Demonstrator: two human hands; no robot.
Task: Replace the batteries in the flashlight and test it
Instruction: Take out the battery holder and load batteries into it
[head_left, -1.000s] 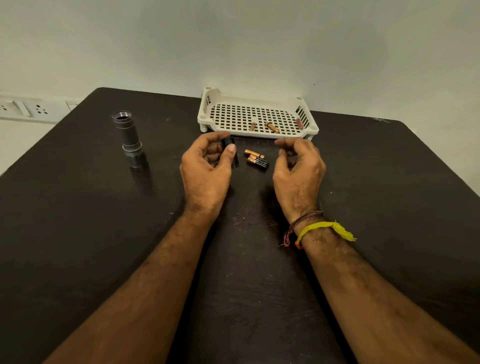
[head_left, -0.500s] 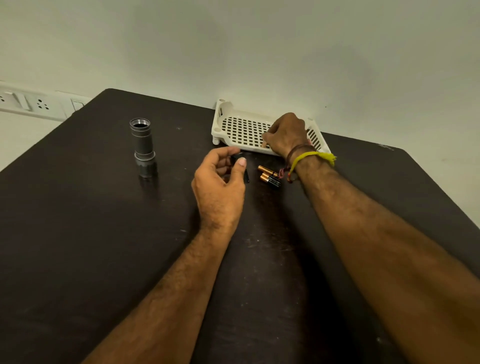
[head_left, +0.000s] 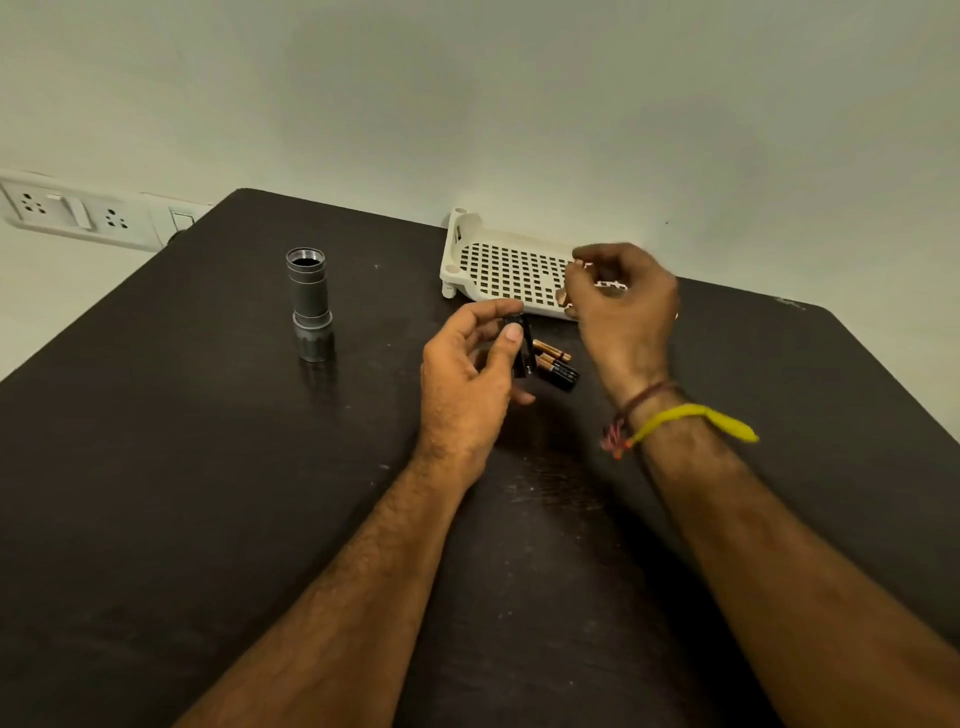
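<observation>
Rising out of the tray (head_left: 457, 260), the right hand (head_left: 621, 312) is now lifting away at centre right of the frame, fingers pinched on a small copper-toned battery (head_left: 563, 297) that is only partly showing; half a second ago it was reaching down among the perforations. Largest in the scene, the dark table (head_left: 208, 493) is filling the lower frame, with a wall socket strip (head_left: 72, 213) at upper left. On the table at left of centre, the flashlight body (head_left: 309, 304) is standing upright, its threaded mouth open and facing up, well apart from both hands. At centre, the left hand (head_left: 467, 384) is gripping a black battery holder (head_left: 522, 345) between thumb and fingers, tilted toward the tray. Just right of it, used batteries (head_left: 558, 366) are lying together on the table.

Progress, as judged: the flashlight is already opened and the old cells appear to be out; loading fresh cells into the holder is just beginning, while reinserting it, closing the body and testing are remaining.
</observation>
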